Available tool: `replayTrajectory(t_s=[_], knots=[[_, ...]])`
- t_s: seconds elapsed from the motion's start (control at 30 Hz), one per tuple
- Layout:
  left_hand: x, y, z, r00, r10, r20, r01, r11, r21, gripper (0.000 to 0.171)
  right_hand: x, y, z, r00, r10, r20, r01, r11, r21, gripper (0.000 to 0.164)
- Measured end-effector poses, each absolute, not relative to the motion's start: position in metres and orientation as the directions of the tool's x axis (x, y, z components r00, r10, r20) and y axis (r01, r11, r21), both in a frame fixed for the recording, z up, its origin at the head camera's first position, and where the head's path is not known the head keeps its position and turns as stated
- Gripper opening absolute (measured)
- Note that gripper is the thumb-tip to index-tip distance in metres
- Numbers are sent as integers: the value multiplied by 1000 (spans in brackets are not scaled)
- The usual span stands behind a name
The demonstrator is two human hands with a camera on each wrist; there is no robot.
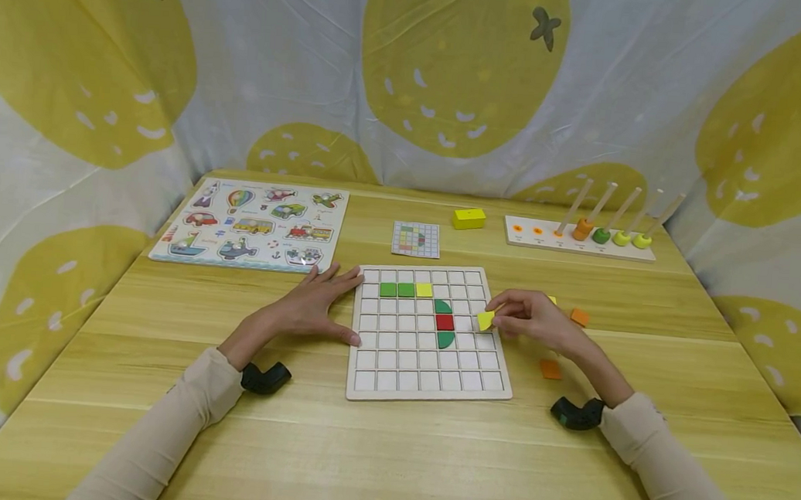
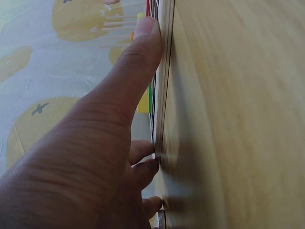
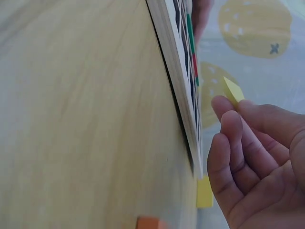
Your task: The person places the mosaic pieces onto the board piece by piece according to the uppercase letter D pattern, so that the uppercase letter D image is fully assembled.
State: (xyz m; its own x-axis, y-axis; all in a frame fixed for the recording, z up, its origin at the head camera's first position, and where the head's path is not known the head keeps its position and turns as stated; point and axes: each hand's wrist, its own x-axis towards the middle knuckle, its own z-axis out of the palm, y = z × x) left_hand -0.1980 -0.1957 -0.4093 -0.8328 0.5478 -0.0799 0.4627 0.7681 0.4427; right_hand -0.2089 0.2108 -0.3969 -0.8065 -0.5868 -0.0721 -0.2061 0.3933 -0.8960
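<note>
Light yellow-brown wood-grain table (image 1: 427, 461) and the objects resting on its top.
Centre: square white gridded board with a pale wooden edge (image 1: 406, 339), lying flat; beyond it, a small rectangular printed paper card (image 1: 416, 239) and a bright yellow rectangular block (image 1: 468, 219). Far left: rectangular white puzzle board with coloured vehicle pictures (image 1: 280, 224). Far right: long pale wooden base with five upright pegs (image 1: 541, 239). Right of the gridded board: two flat orange square tiles (image 1: 579, 317) (image 1: 550, 369), set apart, and a partly hidden yellow piece (image 1: 553, 300).
</note>
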Motion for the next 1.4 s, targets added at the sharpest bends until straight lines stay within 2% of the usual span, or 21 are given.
replayTrajectory(t_s=[0.33,1.0,1.4], knots=[[-199,-197,-409,-837,539,-93,453,779,434,112,-206,195,-396,-789,-608,-83,-196,379,-904,21],[-198,-195,-408,-835,544,-87,458,773,438,111,-191,153,-397,-689,-713,-127,-200,355,-913,13],[-199,-196,-410,-835,542,-99,454,779,432,111,-183,141,-400,-679,-723,-129,-206,356,-912,12]])
